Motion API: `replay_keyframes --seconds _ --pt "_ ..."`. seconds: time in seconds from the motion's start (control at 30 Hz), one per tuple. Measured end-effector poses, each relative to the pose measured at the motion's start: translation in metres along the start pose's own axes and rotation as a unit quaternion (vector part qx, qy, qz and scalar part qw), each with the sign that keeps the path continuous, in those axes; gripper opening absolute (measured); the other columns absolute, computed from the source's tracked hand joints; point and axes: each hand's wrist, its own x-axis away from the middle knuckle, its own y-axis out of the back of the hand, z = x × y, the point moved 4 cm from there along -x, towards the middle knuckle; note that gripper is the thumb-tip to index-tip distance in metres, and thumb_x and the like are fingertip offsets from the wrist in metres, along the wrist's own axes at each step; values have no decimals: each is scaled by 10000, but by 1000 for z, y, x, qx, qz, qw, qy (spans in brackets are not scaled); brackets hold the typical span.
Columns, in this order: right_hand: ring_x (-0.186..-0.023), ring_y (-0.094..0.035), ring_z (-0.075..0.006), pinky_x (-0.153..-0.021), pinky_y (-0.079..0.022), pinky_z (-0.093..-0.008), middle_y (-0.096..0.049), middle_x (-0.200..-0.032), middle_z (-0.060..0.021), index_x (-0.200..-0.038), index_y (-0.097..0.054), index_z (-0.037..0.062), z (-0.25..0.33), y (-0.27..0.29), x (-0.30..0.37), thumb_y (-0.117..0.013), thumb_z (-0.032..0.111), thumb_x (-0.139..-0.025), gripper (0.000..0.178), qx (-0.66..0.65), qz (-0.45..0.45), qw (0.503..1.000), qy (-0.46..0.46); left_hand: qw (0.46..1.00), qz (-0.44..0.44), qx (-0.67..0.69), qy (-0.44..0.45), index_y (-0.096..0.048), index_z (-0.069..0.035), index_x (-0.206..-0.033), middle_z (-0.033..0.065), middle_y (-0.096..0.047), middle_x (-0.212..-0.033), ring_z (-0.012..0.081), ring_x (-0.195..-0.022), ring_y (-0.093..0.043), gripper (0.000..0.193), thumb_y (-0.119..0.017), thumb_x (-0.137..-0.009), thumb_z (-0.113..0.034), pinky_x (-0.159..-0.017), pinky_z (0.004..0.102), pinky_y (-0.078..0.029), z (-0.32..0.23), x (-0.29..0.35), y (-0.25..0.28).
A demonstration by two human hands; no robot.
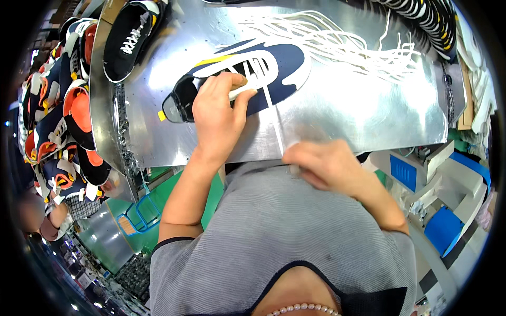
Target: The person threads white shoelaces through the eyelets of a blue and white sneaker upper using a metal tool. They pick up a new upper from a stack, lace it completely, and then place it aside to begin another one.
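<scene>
A navy shoe upper point(289, 62) with white and yellow trim lies on its side on the metal table, toe to the right. My left hand point(219, 110) is closed on its white lacing edge, thumb and fingers pinched near the opening. White lace crosses several of the eyelets. From there one white shoelace point(274, 124) runs taut toward me, over the table's front edge. My right hand point(327, 163), slightly blurred, is closed at the end of that lace, close to my grey shirt. The fingers hide the lace's tip.
Loose white shoelaces point(337, 45) lie in a heap at the table's back. A black shoe upper point(129, 42) sits at the back left, and a row of stacked uppers point(432, 23) at the back right. More uppers point(79, 116) hang left. A blue stool point(142, 213) stands below.
</scene>
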Motion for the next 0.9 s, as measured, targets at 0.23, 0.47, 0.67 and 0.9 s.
replay_keyframes --seconds 0.23,0.47,0.67,0.9 --pt "-679 -664 -178 -624 -493 -294 -711 -780 -85 -1025 -722 35 -15 5 14 -729 198 -870 224 -204 133 952 -186 996 -63 -43 -53 -625 -10 -931 120 -653 -830 298 -756 -605 220 -782 -794 -77 -675 397 -472 5 -10 16" --pt "-747 -582 -55 -684 -468 -222 -692 -816 7 -962 -731 7 -58 -25 -61 -765 213 -873 228 -387 -154 870 -265 991 -36 17 -125 -643 -10 -899 101 -646 -806 278 -728 -611 230 -811 -744 -41 -632 368 -482 -32 -3 20" --pt "-705 -513 -64 -615 -408 -240 -609 -746 26 -970 -711 42 -30 -52 -20 -754 228 -876 212 -366 37 909 -195 992 -58 2 -111 -652 -15 -914 101 -655 -820 289 -700 -599 248 -814 -734 -72 -641 377 -483 -21 -6 33" --pt "-698 -519 -34 -606 -419 -208 -599 -794 25 -998 -672 37 -46 -28 -57 -702 132 -913 131 -351 -127 905 -205 991 126 -49 -1 -701 -9 -1035 160 -674 -896 343 -827 -634 244 -737 -846 -158 -740 407 -488 6 1 3"
